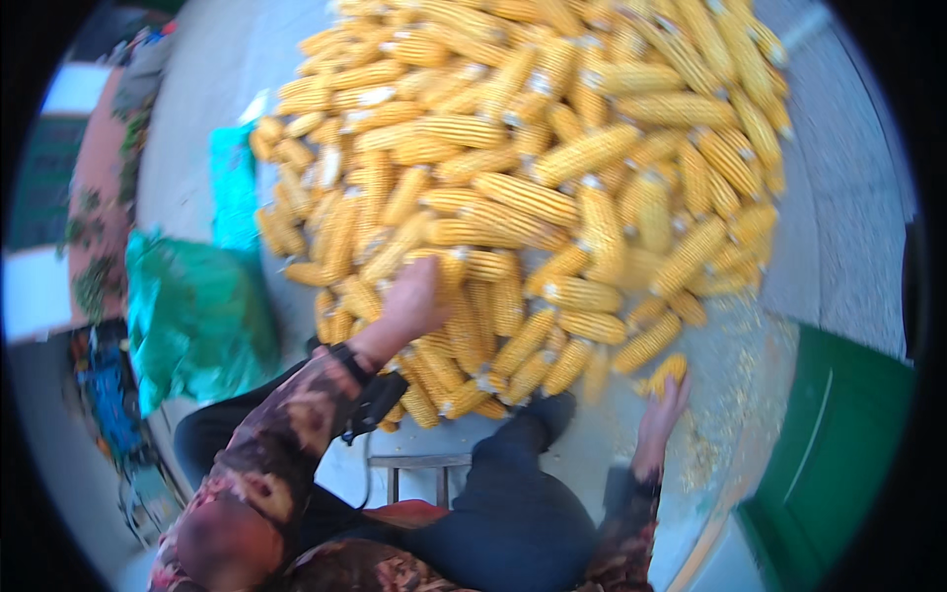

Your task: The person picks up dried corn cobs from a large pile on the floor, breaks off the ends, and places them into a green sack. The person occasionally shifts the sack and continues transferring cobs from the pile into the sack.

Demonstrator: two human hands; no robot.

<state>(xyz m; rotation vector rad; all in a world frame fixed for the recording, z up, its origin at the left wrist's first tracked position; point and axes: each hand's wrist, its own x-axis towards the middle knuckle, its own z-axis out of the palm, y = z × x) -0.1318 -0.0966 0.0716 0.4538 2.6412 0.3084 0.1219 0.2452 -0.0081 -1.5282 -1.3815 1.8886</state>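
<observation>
A big heap of husked yellow corn ears covers the ground in front of me. At the heap's near side, my left hand grips an ear of corn; the hand is slightly blurred and hides part of the ear. Lower and to the right, my right hand holds another ear of corn upright, just off the heap's edge. My camouflage-patterned left sleeve reaches over my knee, with a dark band at the wrist.
A green plastic bag stands left of the heap, near a turquoise sheet. Loose kernels and chaff lie on the concrete at right, beside a green panel. A small wooden stool shows between my legs.
</observation>
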